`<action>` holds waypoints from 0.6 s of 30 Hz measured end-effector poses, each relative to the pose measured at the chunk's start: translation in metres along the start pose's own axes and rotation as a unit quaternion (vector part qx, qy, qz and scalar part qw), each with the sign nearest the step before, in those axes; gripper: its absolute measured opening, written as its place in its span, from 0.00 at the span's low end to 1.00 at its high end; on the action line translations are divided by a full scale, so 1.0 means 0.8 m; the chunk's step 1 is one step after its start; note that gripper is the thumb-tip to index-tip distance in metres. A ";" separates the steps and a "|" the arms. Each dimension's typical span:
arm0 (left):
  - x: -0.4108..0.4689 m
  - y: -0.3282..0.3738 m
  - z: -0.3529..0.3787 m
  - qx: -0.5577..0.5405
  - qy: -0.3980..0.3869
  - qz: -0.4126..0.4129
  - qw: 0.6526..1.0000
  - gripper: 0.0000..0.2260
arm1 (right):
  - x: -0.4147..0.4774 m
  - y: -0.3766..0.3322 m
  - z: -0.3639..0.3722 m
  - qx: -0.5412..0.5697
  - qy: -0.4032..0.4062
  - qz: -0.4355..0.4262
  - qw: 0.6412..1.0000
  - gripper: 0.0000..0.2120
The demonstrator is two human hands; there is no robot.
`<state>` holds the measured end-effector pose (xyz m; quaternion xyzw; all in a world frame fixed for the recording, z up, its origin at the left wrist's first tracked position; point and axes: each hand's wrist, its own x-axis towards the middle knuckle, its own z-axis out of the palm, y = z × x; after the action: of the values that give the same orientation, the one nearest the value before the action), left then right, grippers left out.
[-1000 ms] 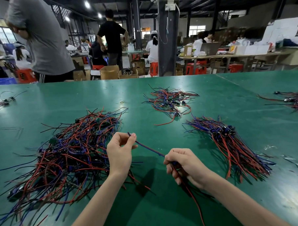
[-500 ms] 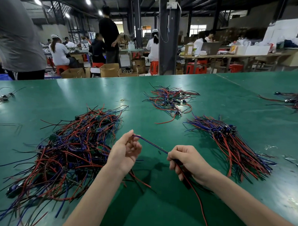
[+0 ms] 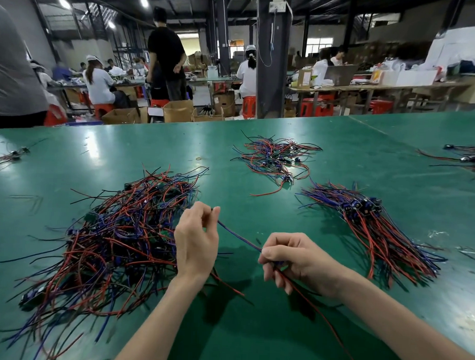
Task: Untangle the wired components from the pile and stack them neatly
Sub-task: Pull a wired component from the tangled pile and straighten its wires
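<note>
At the far left of the green worktop (image 3: 251, 343) we see a small scrap of wires (image 3: 13, 155) lying well apart from everything else. Next comes the big tangled pile (image 3: 114, 237) of red, blue and black wired components, spread loosely with small boards caught among the leads. Just beside its right edge our left hand (image 3: 197, 240) is raised, thumb and forefinger pressed together, pinching the end of a blue wire (image 3: 239, 237). That wire runs taut, down and to the right, into our right hand (image 3: 295, 260), whose fingers are curled round the wired piece; its body is mostly hidden in the fist. A red wire (image 3: 320, 316) trails out below that hand toward the near edge, above the worktop. Behind the hands lies a smaller loose pile (image 3: 275, 158). Right of it sits the sorted stack (image 3: 373, 226), leads lying parallel and fanned toward us, dark connectors together at the far end. Another bundle (image 3: 474, 160) lies at the far right edge.
</note>
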<state>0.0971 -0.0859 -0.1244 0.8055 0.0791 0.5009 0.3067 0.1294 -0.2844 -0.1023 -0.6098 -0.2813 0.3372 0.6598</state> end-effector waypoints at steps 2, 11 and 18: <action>0.001 -0.001 0.001 0.015 0.002 0.022 1.000 0.11 | -0.001 0.000 0.000 0.012 -0.013 0.011 1.000 0.05; 0.022 0.020 -0.007 -0.407 0.011 -0.396 0.823 0.12 | 0.011 0.007 -0.007 -0.038 0.098 0.042 0.994 0.07; 0.023 0.019 -0.008 -0.435 0.010 -0.398 0.808 0.10 | 0.008 0.008 -0.004 -0.041 0.067 0.031 0.996 0.08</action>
<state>0.0981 -0.0875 -0.0999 0.4808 0.1697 0.3255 0.7963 0.1352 -0.2807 -0.1089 -0.6659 -0.2314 0.3043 0.6406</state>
